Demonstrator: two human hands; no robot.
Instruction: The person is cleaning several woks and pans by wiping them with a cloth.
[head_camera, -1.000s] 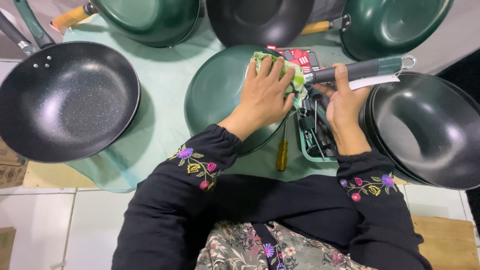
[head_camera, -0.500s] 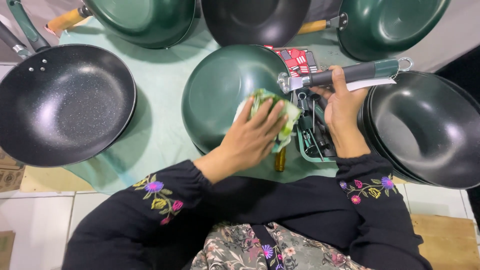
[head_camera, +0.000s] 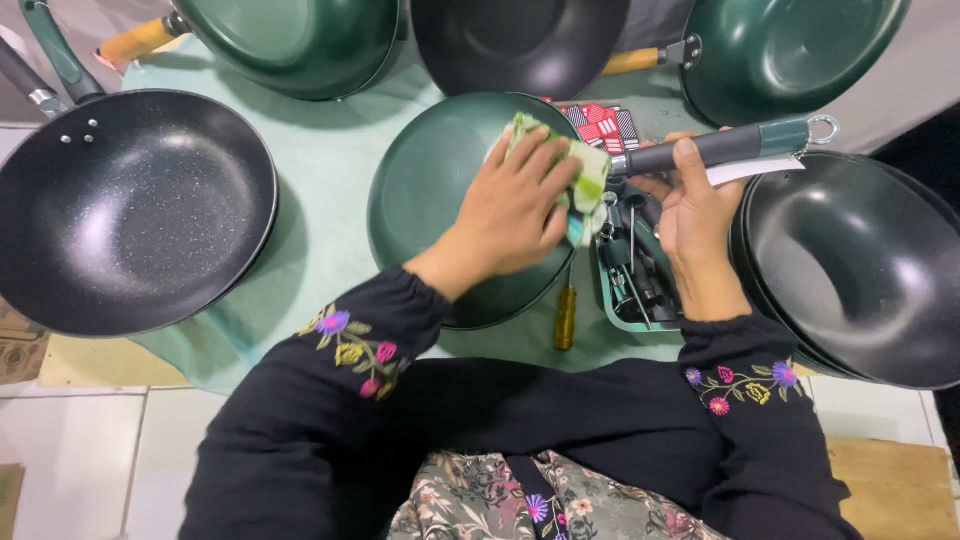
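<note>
top pans cut off by edge; tray contents unclear

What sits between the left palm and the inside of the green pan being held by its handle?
A folded green-and-white cloth, pressed by the left hand against the green pan near its handle side, in the head view.

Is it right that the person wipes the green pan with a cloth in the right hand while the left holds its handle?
Not quite: the head view shows the sides swapped. The left hand presses the cloth into the green pan, and the right hand holds its handle.
</note>
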